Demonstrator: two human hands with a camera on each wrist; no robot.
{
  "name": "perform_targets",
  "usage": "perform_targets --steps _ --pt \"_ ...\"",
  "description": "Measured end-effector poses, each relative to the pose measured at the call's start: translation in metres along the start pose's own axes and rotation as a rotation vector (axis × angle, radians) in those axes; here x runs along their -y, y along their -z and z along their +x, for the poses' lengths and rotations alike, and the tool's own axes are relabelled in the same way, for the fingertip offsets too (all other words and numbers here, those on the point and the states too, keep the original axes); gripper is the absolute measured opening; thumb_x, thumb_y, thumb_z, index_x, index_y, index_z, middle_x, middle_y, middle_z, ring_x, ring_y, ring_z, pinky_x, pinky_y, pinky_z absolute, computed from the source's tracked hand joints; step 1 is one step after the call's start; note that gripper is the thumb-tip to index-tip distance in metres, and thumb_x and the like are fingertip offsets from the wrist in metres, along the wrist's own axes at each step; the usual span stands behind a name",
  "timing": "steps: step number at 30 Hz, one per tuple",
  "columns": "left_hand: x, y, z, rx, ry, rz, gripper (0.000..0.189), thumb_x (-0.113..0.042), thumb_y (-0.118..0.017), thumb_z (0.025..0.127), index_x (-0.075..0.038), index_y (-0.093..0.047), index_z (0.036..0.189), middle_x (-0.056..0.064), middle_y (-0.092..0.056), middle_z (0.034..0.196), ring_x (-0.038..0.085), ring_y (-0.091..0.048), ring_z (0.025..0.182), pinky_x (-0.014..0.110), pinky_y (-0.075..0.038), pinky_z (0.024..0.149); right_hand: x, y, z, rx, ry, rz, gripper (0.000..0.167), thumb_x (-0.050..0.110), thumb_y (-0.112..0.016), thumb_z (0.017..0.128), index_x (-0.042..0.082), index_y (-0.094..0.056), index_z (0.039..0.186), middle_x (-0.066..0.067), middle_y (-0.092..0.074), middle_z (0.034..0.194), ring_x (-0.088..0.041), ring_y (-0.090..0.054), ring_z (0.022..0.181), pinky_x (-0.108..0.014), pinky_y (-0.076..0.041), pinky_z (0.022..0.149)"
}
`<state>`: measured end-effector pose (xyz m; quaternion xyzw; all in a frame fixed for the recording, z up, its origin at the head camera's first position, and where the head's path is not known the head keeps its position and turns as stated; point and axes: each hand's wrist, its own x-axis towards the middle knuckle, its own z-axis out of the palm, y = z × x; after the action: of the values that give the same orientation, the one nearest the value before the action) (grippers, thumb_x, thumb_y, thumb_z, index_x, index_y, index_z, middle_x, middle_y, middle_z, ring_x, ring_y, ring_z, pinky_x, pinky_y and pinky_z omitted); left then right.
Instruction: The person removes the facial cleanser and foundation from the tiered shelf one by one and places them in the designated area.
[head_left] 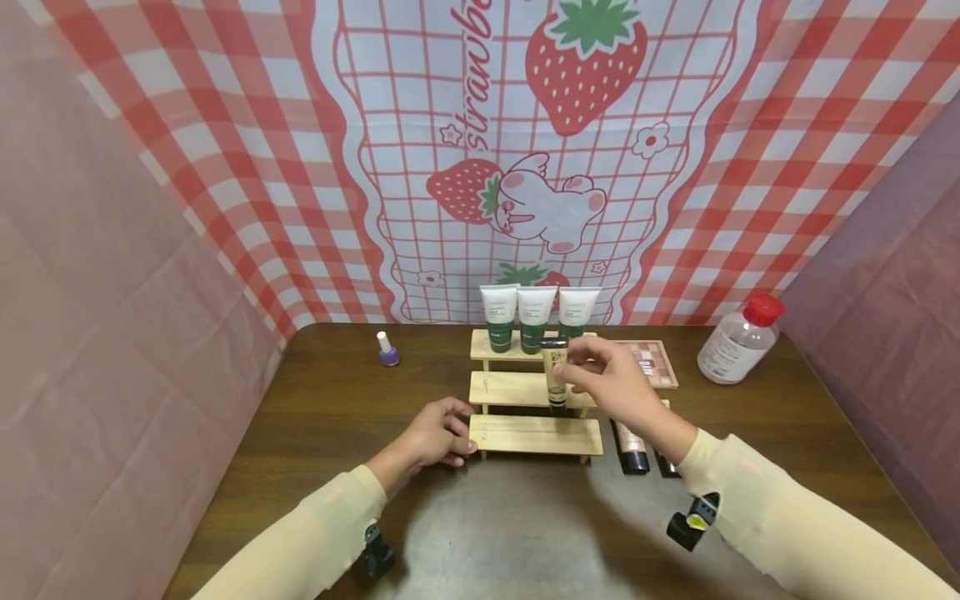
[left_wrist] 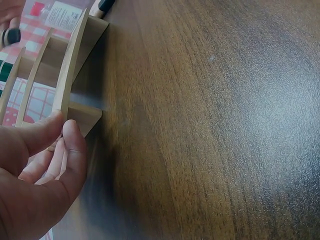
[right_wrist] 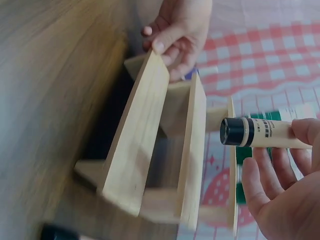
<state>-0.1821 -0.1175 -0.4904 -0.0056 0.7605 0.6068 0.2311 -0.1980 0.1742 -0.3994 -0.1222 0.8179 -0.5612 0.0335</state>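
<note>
A three-tier wooden display rack [head_left: 536,435] stands on the table. My left hand [head_left: 438,433] pinches the left end of its lowest tier between thumb and fingers, seen closely in the left wrist view. With thumb and fingers, my right hand [head_left: 618,387] holds a small beige tube [right_wrist: 270,134] with a black cap, cap pointing down in the head view. The tube hangs in front of the middle tier; the head view does not show whether it touches. On the top tier three white-and-green squeeze tubes [head_left: 534,307] stand upright side by side, the right one partly hidden by my right hand.
Right of the rack lie a black-capped tube [head_left: 632,448] and another dark-ended item [head_left: 667,463], partly under my right forearm. Behind them is a makeup palette [head_left: 656,362]. A red-capped clear bottle [head_left: 738,343] stands far right, a purple nail polish bottle [head_left: 387,352] at left.
</note>
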Motion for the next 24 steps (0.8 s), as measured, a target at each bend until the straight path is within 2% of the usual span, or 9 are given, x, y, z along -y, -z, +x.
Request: perform_targets --steps 3,7,11,15,18,24 --pt "-0.001 0.000 -0.001 -0.001 -0.002 0.004 0.053 0.016 -0.075 0.082 0.005 -0.054 0.129 0.016 -0.063 0.094 0.020 -0.065 0.068 0.031 -0.063 0.056 -0.006 0.020 -0.011 -0.040 -0.016 0.001 0.030 0.016 -0.073 0.096 -0.002 -0.066 0.119 -0.020 -0.070 0.108 -0.012 -0.072 0.088 -0.036 -0.066 0.074" --pt "-0.001 -0.001 -0.001 -0.006 0.003 0.010 0.053 0.016 -0.075 0.082 0.005 -0.055 0.129 0.016 -0.063 0.094 0.020 -0.065 0.068 0.032 -0.063 0.056 -0.018 0.050 -0.026 -0.078 -0.073 -0.050 0.043 0.020 -0.070 0.099 -0.003 -0.062 0.134 -0.026 -0.064 0.125 -0.006 -0.069 0.089 -0.032 -0.066 0.074" --pt "-0.001 -0.001 -0.001 -0.005 0.005 0.009 0.052 0.016 -0.075 0.082 0.005 -0.055 0.129 0.017 -0.064 0.095 0.020 -0.066 0.068 0.032 -0.063 0.057 -0.038 0.079 -0.040 -0.104 -0.137 -0.155 0.052 0.028 -0.069 0.100 -0.003 -0.058 0.140 -0.028 -0.062 0.132 -0.002 -0.066 0.088 -0.030 -0.065 0.073" --pt "-0.001 -0.001 0.000 -0.003 0.005 0.009 0.052 0.016 -0.075 0.082 0.005 -0.054 0.129 0.016 -0.064 0.095 0.020 -0.066 0.069 0.031 -0.063 0.056 -0.064 0.102 -0.052 -0.134 -0.193 -0.205 0.053 0.031 -0.067 0.101 -0.005 -0.057 0.138 -0.027 -0.069 0.119 -0.003 -0.067 0.082 -0.034 -0.065 0.070" --pt "-0.001 -0.002 -0.001 -0.001 0.005 0.008 0.052 0.016 -0.075 0.082 0.004 -0.054 0.129 0.016 -0.063 0.095 0.020 -0.066 0.069 0.031 -0.063 0.056 -0.082 0.115 -0.060 -0.159 -0.236 -0.228 0.055 0.034 -0.068 0.101 -0.006 -0.058 0.136 -0.021 -0.072 0.112 -0.004 -0.067 0.079 -0.033 -0.064 0.066" --pt "-0.002 -0.002 -0.002 -0.002 0.005 0.009 0.052 0.016 -0.075 0.082 0.004 -0.054 0.128 0.016 -0.063 0.094 0.021 -0.066 0.068 0.031 -0.063 0.056 -0.107 0.126 -0.072 -0.168 -0.314 -0.227 0.056 0.032 -0.069 0.099 -0.009 -0.058 0.134 -0.008 -0.073 0.093 -0.007 -0.064 0.071 -0.032 -0.062 0.060"
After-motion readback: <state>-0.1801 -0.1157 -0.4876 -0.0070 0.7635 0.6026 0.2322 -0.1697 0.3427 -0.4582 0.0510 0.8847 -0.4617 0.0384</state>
